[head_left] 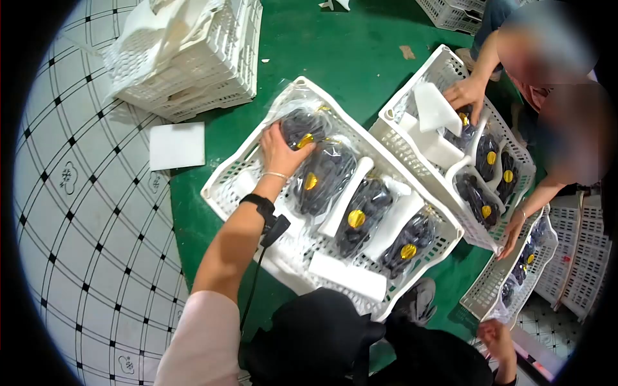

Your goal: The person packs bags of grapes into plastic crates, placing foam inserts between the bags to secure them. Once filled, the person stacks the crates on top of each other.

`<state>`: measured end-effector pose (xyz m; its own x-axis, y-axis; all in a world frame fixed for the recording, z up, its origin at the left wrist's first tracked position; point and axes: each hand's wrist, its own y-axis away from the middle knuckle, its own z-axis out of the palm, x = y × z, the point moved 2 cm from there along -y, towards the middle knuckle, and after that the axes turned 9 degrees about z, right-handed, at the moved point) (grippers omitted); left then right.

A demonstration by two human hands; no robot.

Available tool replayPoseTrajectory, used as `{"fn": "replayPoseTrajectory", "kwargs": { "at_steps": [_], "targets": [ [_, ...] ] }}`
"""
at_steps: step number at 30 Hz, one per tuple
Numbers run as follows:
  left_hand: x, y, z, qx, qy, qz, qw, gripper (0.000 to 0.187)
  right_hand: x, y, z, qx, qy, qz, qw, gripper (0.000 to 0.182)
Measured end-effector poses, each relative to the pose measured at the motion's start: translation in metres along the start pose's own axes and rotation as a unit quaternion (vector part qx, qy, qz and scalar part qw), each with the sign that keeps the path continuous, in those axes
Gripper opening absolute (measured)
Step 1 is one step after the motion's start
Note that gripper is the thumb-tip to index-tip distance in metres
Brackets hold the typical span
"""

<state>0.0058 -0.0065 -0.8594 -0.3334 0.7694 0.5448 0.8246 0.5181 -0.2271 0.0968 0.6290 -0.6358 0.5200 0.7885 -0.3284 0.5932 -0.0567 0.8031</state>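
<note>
My left hand is wrapped round a clear bag of dark grapes with a gold sticker, at the upper end of a white crate. Beside that bag lies a larger bag of dark grapes. Further along the crate are two more bags, with white foam strips between them. A white foam block lies at the near side. At the lower right, outside the crate, my right hand is raised; its fingers look bent but are blurred.
Stacked white crates stand at the upper left beside a foam sheet. At the right, a co-worker's hand touches a bag in a second crate, and another hand is at its near corner. A third crate holds grapes.
</note>
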Motion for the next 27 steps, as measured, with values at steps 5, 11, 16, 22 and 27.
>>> {"fn": "replayPoseTrajectory", "kwargs": {
  "at_steps": [5, 11, 16, 22, 27],
  "targets": [
    [-0.006, 0.002, 0.002, 0.056, 0.012, 0.045, 0.997, 0.08, -0.067, -0.031, 0.014, 0.017, 0.144, -0.089, 0.985, 0.015],
    [-0.002, 0.015, -0.032, 0.083, 0.193, 0.043, 0.977, 0.072, -0.297, -0.114, 0.123, 0.093, 0.189, -0.555, 0.805, 0.048],
    [0.028, 0.043, -0.102, 0.006, 0.158, 0.091, 0.983, 0.07, -0.41, -0.138, 0.239, 0.11, 0.092, -0.727, 0.671, 0.075],
    [-0.011, 0.044, -0.12, -0.007, 0.196, -0.025, 0.98, 0.053, -0.448, -0.214, 0.34, -0.156, -0.112, -0.527, 0.828, 0.064],
    [0.029, 0.004, -0.099, -0.019, 0.181, 0.063, 0.981, 0.05, -0.467, -0.256, 0.375, -0.165, -0.087, -0.403, 0.896, 0.053]
  ]
}}
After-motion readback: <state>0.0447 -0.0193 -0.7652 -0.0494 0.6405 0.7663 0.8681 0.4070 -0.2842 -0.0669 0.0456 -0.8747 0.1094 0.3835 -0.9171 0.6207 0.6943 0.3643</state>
